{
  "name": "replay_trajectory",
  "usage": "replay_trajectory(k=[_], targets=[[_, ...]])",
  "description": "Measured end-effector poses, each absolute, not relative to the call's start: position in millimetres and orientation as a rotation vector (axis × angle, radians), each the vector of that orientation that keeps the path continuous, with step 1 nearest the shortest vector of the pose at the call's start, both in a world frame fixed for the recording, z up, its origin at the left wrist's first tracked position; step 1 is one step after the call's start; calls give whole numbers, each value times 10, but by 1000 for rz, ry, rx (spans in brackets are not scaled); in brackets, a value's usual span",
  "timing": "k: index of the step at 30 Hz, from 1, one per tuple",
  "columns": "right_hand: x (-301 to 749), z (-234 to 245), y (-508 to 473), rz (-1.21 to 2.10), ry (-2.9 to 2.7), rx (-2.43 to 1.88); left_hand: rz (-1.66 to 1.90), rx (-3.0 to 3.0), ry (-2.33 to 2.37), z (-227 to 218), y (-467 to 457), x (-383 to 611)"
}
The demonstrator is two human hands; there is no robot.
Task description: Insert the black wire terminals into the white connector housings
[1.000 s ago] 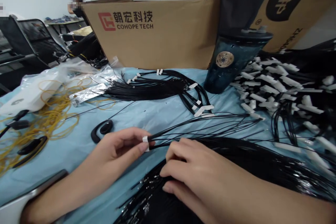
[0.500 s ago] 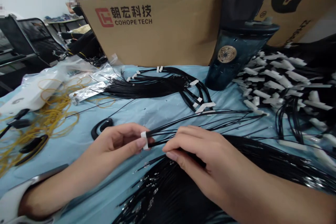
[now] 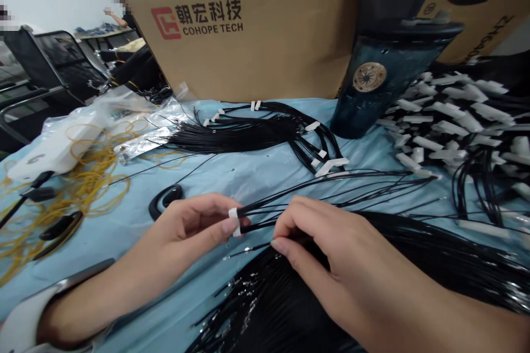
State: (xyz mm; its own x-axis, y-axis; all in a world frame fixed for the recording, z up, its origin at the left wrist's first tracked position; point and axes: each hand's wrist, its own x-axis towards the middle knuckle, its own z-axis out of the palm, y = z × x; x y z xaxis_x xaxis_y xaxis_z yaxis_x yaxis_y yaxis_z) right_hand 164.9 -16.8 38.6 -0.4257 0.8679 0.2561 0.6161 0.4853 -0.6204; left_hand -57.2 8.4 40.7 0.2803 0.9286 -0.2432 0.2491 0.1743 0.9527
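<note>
A small white connector [image 3: 234,222] is pinched between the thumb and fingers of my left hand [image 3: 202,220]. Several black wires [image 3: 265,198] run out of it to the right. My right hand [image 3: 327,242] pinches thin black wire [image 3: 252,249] between thumb and forefinger; its metal-tipped end points left, apart from the connector. Below my right hand lies a thick bundle of loose black wires [image 3: 273,303] with shiny tips. The wires leaving the connector lead toward other white pieces [image 3: 426,174] on the right.
A finished-looking coil of black wires [image 3: 236,135] lies at the back. Behind it stands a cardboard box [image 3: 265,60], with a dark blue tumbler [image 3: 372,88] beside it. White connectors [image 3: 447,116] are heaped at right; yellow rubber bands [image 3: 91,182] and a black earphone [image 3: 169,196] lie left.
My right thumb and forefinger have drawn up wire from the bundle, its tip now standing out to the left. My left hand still holds the connector; the view has shifted slightly.
</note>
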Motion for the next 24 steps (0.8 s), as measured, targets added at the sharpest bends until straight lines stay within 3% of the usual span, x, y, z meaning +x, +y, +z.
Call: replay_trajectory(k=[16,24], targets=[[1758,476,-127,301,-2336,-1117,667,1372,1219,397,96,-572],[1695,423,-61,658,-1984,-1270,692,1224,1223,414,146,-574]])
